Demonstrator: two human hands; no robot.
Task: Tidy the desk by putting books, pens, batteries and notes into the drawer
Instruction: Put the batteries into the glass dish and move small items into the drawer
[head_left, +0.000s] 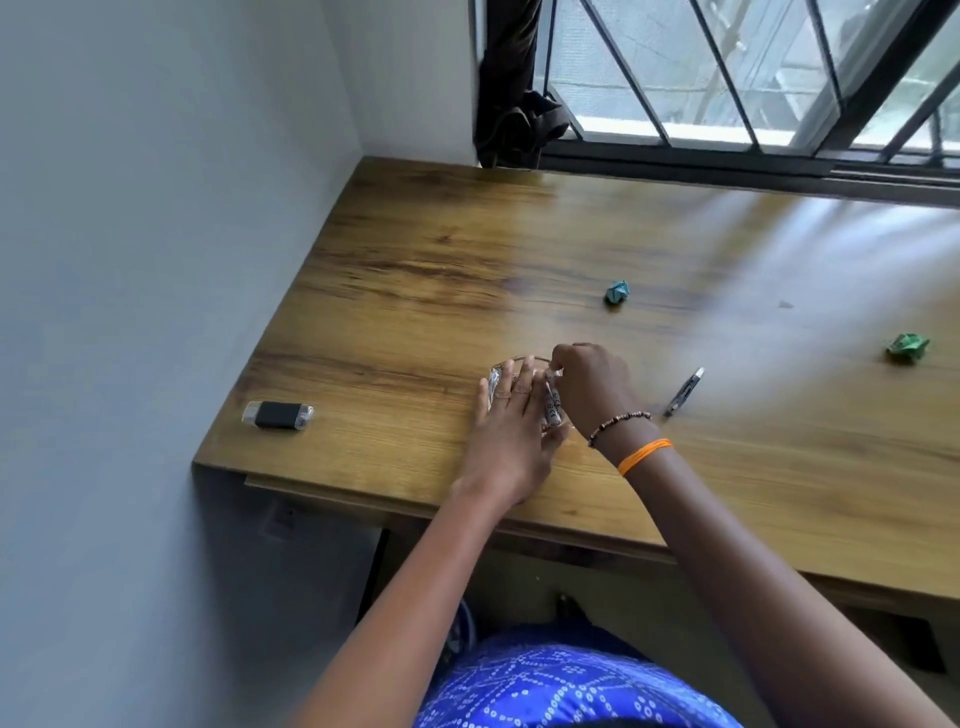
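My left hand (506, 415) lies over a small clear container (494, 375) on the wooden desk (415, 270), fingers spread across its top and holding it steady. My right hand (589, 387) is closed beside it, pinching grey printed batteries (553, 408) that stand at the container's right edge. What else is inside the container is hidden by my hands. A crumpled teal note (616, 292) lies farther back. A crumpled green note (906, 347) lies at the far right. No open drawer is in view.
A black block with clear ends (278, 414) lies near the desk's left front corner. A small metal clip-like tool (685, 392) lies right of my right hand. A grey wall runs along the left, and a barred window (727, 78) with a dark curtain stands behind.
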